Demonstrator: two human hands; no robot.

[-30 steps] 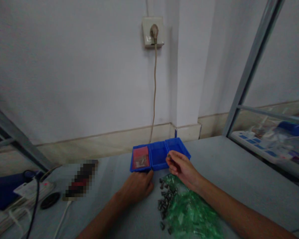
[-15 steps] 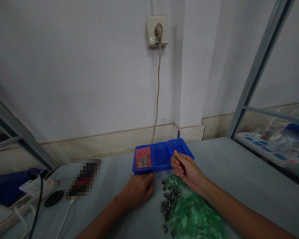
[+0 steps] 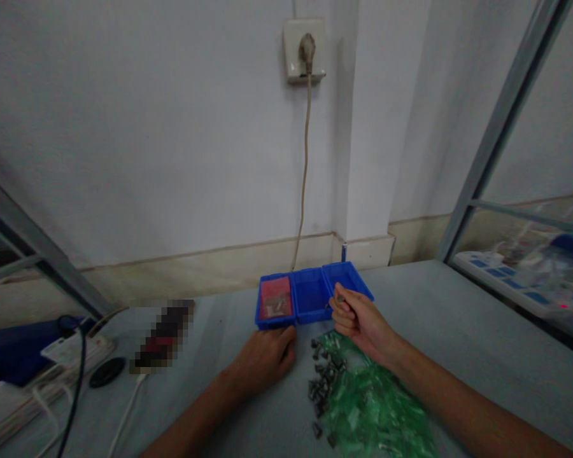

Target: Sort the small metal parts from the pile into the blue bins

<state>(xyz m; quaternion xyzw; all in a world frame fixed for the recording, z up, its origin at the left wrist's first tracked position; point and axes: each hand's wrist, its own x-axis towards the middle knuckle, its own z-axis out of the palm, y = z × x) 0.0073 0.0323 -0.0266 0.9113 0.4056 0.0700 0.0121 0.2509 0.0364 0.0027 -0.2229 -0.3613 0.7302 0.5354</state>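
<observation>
My right hand [image 3: 360,321] is in a closed pinch in front of the right blue tray, thumb and forefinger gripping a small dark metal part [image 3: 340,298]. Below it lie a crumpled green plastic bag [image 3: 377,413] and several loose grey metal parts [image 3: 322,388] of the same look. My left hand [image 3: 267,353] rests on the table in a loose fist against the front of the left blue tray [image 3: 262,323]; its fingertips are hidden underneath. That tray holds a pink packet [image 3: 274,296] with small pieces in a clear pouch. The middle blue tray [image 3: 311,296] adjoins the right blue tray [image 3: 346,277].
A phone-like pixelated object [image 3: 162,337] with a white cable lies to the left, beside a black disc [image 3: 107,372] and a power strip [image 3: 76,362]. Metal posts [image 3: 501,127] flank the table. Behind is a wall socket [image 3: 304,51] with a hanging cord.
The view has shifted slightly. Both hands stay nearly in place, and my right hand still pinches the metal part by the trays.
</observation>
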